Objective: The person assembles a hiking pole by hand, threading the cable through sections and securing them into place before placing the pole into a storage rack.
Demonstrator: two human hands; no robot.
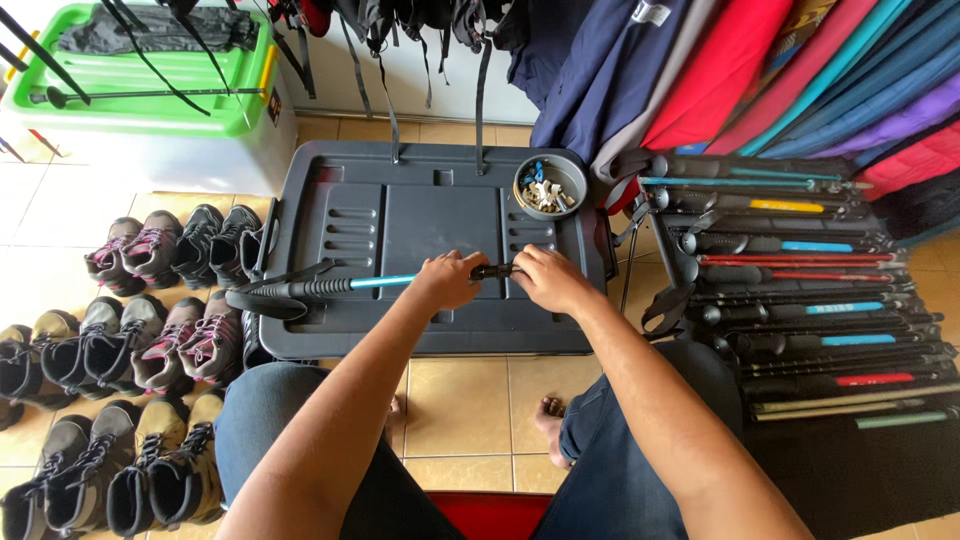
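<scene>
A trekking pole (335, 286) with a black grip and a blue shaft lies crosswise over a dark grey plastic lid (400, 215). My left hand (446, 280) is closed around the shaft near its right end. My right hand (547, 278) grips the black lock piece on the same pole, right beside the left hand. The pole's handle and strap point left, past the lid's edge.
A round bowl (549, 185) of small metal parts sits on the lid's far right. Several folded poles (800, 290) lie stacked on the right. Rows of hiking boots (130, 340) line the floor at left. A green-lidded bin (140, 80) stands far left; folded fabrics (780, 70) far right.
</scene>
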